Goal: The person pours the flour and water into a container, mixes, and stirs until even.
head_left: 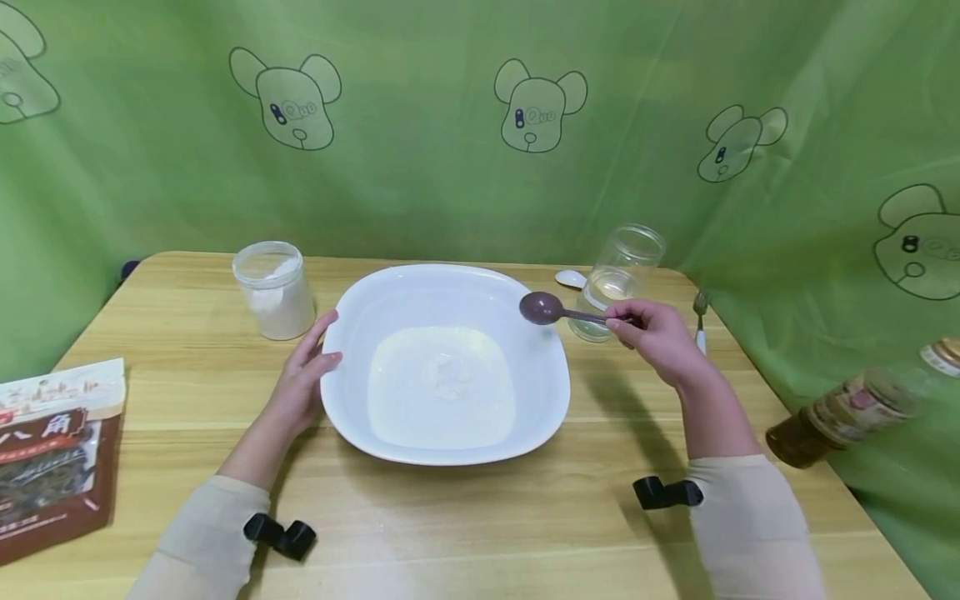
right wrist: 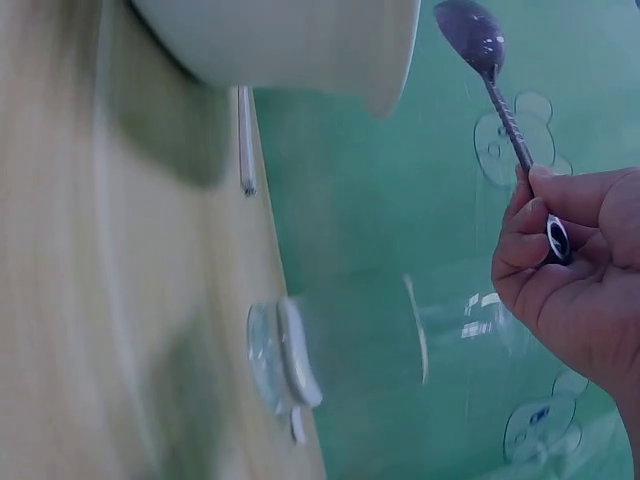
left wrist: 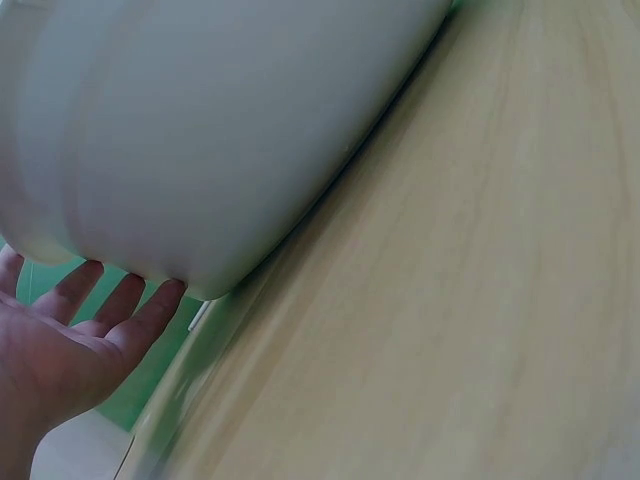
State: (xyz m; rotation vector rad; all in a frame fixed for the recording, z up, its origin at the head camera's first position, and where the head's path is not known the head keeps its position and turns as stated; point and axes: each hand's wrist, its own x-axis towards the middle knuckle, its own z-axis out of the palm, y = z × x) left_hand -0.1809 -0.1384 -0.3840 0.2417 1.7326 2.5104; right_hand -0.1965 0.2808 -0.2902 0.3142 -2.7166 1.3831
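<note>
A white basin (head_left: 447, 456) stands mid-table with white powder (head_left: 453, 375) in a low mound on its bottom. At its left side, my left hand (head_left: 303, 371) holds the rim, thumb lapped over the edge. The left wrist view shows straight fingers (left wrist: 130, 300) against the outer wall. My right hand (head_left: 654, 333) pinches the handle of a dark brown spoon (head_left: 542, 308) between thumb and fingers. The spoon's bowl hangs over the basin's right rim, with whitish specks on it in the right wrist view. Behind the right hand is a glass jar (head_left: 600, 292) partly filled with clear liquid.
An open jar (head_left: 281, 308) of white powder stands left of the basin. A brown packet (head_left: 56, 467) lies at far left. A white spoon (head_left: 571, 278) is at the back, a fork (head_left: 701, 321) near the right edge. A bottle (head_left: 832, 421) of dark liquid stands at right.
</note>
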